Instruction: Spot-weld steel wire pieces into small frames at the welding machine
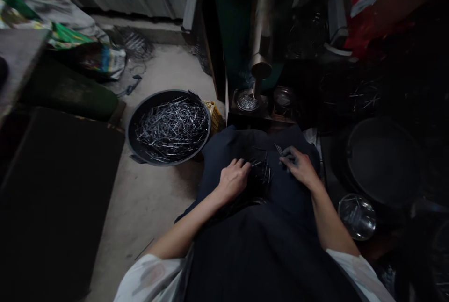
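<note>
On the dark cloth (pixel 266 227) over the lap, a small heap of thin metal pins (pixel 261 171) lies between the hands. The left hand (pixel 233 180) rests curled at its nine o'clock edge; the right hand (pixel 298 166), at two o'clock, pinches a few pins. They look light, stiff, slippery and sharp-ended, best gripped mid-length. At ten o'clock sits a pin-filled basin (pixel 168 126).

Dim room; bare concrete floor (pixel 154 199)

Thin silvery metal pins (pixel 262 169): loose scattered heap on dark cloth over lap, few pinched upright.
</note>
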Demonstrator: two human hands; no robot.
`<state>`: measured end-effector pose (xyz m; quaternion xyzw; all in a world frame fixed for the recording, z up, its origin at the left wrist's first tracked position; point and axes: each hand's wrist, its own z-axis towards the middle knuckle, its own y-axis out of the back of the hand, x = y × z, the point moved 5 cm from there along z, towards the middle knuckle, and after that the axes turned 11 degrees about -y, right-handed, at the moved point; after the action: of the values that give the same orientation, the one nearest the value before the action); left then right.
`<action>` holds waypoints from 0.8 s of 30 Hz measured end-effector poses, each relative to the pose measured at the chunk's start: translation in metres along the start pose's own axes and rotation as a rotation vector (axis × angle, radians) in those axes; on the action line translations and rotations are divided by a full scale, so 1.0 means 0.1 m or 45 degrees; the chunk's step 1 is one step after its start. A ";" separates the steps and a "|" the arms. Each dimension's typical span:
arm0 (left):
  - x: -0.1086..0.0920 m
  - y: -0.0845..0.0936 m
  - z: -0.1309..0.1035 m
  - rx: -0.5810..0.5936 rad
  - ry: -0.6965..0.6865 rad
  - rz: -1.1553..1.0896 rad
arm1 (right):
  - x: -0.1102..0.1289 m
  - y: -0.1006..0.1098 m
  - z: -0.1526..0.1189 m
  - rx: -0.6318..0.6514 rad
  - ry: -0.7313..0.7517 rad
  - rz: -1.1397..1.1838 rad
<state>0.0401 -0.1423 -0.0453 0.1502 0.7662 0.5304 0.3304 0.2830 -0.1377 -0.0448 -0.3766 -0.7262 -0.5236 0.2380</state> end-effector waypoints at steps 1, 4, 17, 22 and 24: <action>0.03 0.05 -0.01 -0.010 0.008 -0.007 | 0.00 -0.01 0.00 0.011 -0.010 0.068; 0.05 0.15 -0.01 -0.016 0.003 0.004 | 0.10 -0.08 0.01 0.063 0.025 0.227; 0.02 0.30 -0.12 -0.318 -0.224 -0.311 | 0.53 -0.52 -0.08 0.273 0.096 0.690; 0.01 0.25 -0.15 -0.299 -0.158 -0.130 | 0.28 -0.82 -0.13 0.354 -0.262 1.178; -0.02 0.24 -0.14 -0.289 -0.157 -0.072 | 0.25 -0.88 -0.15 0.347 -0.313 1.264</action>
<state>0.0291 -0.1443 -0.0200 0.1226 0.6833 0.5940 0.4065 0.1969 -0.1586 -0.0724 -0.6994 -0.5445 -0.2008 0.4173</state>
